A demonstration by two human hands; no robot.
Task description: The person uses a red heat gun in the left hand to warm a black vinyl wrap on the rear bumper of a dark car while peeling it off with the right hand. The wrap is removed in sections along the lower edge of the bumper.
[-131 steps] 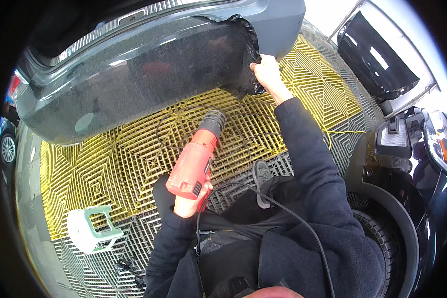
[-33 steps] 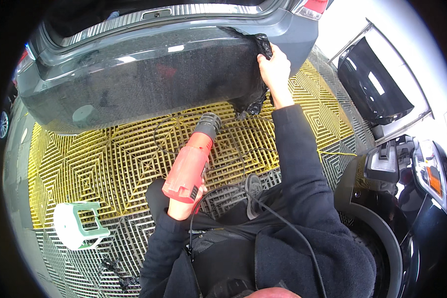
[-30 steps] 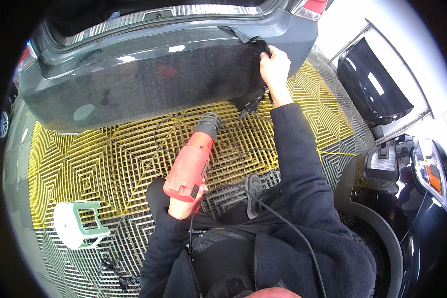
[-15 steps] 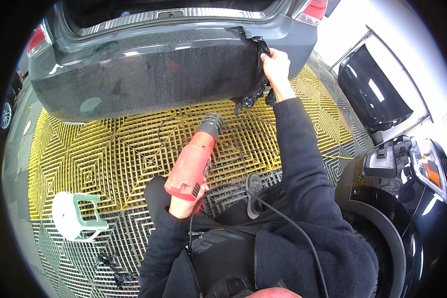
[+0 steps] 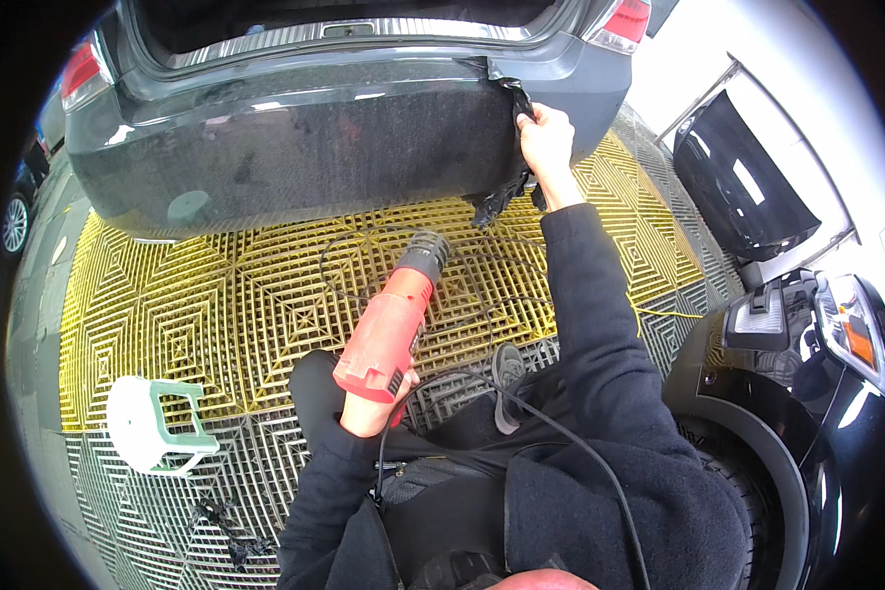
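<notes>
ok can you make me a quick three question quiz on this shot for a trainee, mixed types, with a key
1. Which hand holds the red heat gun?

2. True or false: the heat gun's nozzle is touching the grey bumper.

3. What is the right hand gripping?
a) a stool
b) crumpled black film
c) a yellow cord

Key
1. The left hand.
2. False: the nozzle shows over the yellow floor grating, apart from the bumper.
3. b
</notes>
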